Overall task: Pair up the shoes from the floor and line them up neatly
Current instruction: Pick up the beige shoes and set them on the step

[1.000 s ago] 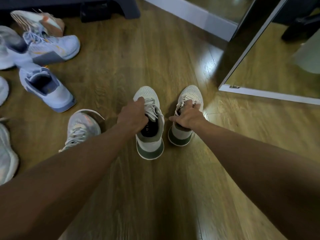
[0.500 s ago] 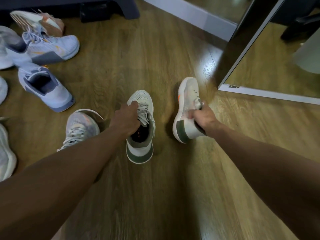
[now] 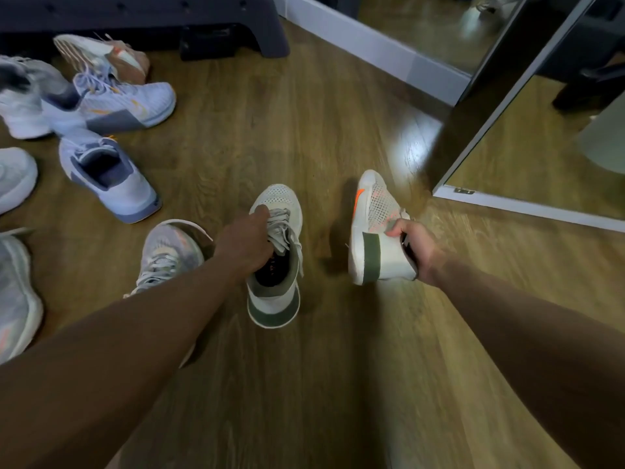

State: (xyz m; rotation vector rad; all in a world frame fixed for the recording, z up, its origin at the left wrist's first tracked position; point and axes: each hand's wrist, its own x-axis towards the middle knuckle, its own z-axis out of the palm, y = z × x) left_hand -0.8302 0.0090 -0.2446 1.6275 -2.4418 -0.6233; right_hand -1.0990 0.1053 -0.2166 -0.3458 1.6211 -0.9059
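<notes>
Left hand (image 3: 248, 243) grips the upright shoe (image 3: 280, 198) at its tongue, mid-room; right hand (image 3: 414, 245) holds the tipped shoe (image 3: 375, 225) by its collar, side-on, apart to the right. Best roll it sole-down, set toes level, sides touching. Knit mesh uppers, green heel bands, orange logo; wood floor (image 3: 304, 113) looks slick.

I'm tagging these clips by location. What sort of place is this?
Likely a room in a home, maybe a bedroom or hallway: wood-plank floor, a full-length mirror standing on it, and loose sneakers scattered about.

cream-and-green shoes (image 3: 275, 299), lilac sneakers (image 3: 115, 177)
</notes>
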